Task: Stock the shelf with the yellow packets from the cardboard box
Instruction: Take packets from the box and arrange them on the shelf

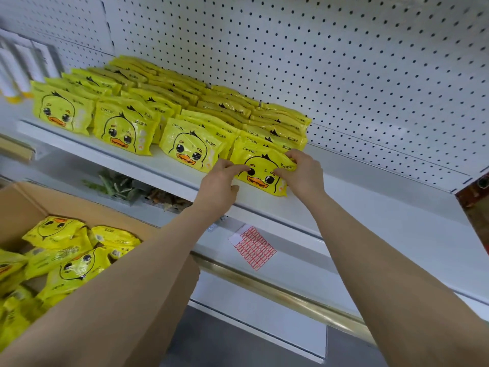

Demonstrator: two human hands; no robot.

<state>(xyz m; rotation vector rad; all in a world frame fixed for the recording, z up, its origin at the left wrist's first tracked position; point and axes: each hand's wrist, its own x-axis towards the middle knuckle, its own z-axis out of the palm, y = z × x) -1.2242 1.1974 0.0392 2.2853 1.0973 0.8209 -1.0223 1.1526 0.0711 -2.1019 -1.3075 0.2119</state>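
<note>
Fingers of the right hand (301, 170) curl over the top right corner of a yellow duck-print packet (260, 169), while the left hand (221, 182) rests straight fingertips on its face. Nearer, at the left, the cardboard box (29, 205) holds loose packets. That packet stands upright on the white shelf (370, 207), fronting the rightmost row; behind rises a pegboard back panel (291, 49).

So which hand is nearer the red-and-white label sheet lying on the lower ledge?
Left. The left hand sits just above and left of the label sheet; the right hand is higher and off to the right, gripping the front packet.
</note>
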